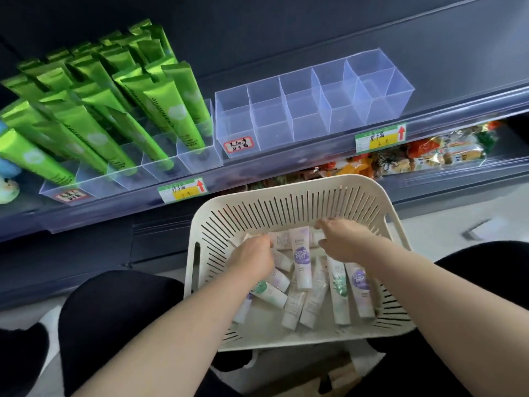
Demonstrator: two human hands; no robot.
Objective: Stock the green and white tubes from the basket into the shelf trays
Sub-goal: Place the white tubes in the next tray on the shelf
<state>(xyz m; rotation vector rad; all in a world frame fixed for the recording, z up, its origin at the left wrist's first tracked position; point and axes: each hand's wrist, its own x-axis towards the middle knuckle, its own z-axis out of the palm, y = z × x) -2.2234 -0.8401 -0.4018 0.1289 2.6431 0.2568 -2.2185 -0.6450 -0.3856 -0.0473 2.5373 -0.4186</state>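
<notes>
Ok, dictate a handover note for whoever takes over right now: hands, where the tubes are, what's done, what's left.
Left hand: in the basket, fingers curled on a white tube.
Right hand: also in the basket, grip unclear.
Done: green tubes stand in the left tray.
Left: white tubes all lie in the basket; the clear right tray holds none.

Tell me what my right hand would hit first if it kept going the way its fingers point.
Probably the white tube with the purple label, lying in the basket just beyond the fingertips of the right hand; depth is hard to judge.
</notes>
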